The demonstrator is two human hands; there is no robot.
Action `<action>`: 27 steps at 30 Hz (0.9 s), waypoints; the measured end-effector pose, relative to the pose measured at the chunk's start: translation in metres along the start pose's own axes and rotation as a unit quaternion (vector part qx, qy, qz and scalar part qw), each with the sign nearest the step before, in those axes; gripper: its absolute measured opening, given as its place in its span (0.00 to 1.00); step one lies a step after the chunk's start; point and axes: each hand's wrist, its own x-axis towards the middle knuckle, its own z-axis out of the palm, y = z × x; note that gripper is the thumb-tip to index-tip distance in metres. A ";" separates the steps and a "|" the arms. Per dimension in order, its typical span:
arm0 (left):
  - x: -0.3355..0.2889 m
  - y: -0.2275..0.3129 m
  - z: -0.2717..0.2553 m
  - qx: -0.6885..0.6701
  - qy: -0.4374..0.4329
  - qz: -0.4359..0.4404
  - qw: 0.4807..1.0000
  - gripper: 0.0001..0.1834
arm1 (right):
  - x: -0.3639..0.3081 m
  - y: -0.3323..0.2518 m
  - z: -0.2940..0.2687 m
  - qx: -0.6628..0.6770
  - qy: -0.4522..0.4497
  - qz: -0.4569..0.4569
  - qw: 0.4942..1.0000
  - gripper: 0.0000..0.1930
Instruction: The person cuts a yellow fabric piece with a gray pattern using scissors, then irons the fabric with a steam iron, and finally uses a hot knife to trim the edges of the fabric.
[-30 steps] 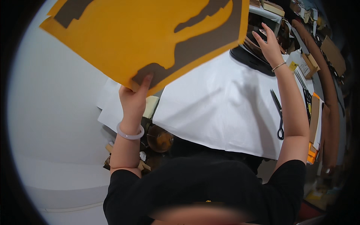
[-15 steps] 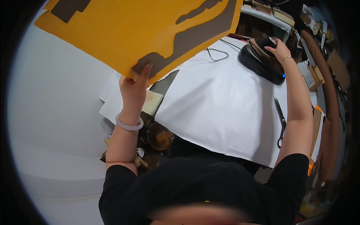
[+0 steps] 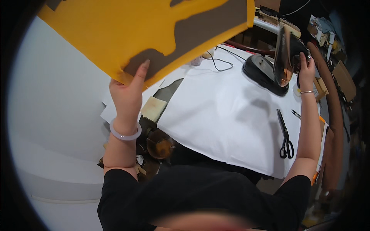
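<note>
My left hand pinches the near corner of a large yellow sheet that bears dark grey-brown shapes, its thumb lying on one of the dark patches. The sheet hangs raised above the table's far left, and its far part runs out of view. At the right, my right hand is closed round the handle of a clothes iron, held tilted with its shiny soleplate facing left. The iron is up off its black and grey base, which rests on the white-covered table. Black scissors lie below the base.
A white cloth covers the table. A dark cord loops behind the iron base. A cream block lies at the table's left edge. Cardboard pieces and a brown roll line the right side.
My right hand has lifted the iron off its base, turning it upright and moving it right. The yellow sheet and my left hand have shifted slightly left.
</note>
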 end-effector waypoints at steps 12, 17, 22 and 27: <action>0.012 0.054 -0.009 -0.069 -0.054 0.019 0.996 0.17 | -0.235 -0.044 0.089 0.529 -0.123 0.427 0.723 0.31; -0.005 0.073 -0.016 -0.070 -0.042 -0.061 0.995 0.17 | -0.287 -0.079 0.150 0.701 -0.269 0.430 0.501 0.24; -0.018 0.090 -0.025 -0.081 -0.070 -0.066 0.992 0.17 | -0.310 -0.093 0.167 0.641 -0.230 0.406 0.610 0.27; -0.026 0.098 -0.042 -0.068 -0.111 -0.067 0.989 0.21 | -0.282 -0.091 0.122 0.548 -0.138 0.417 0.711 0.34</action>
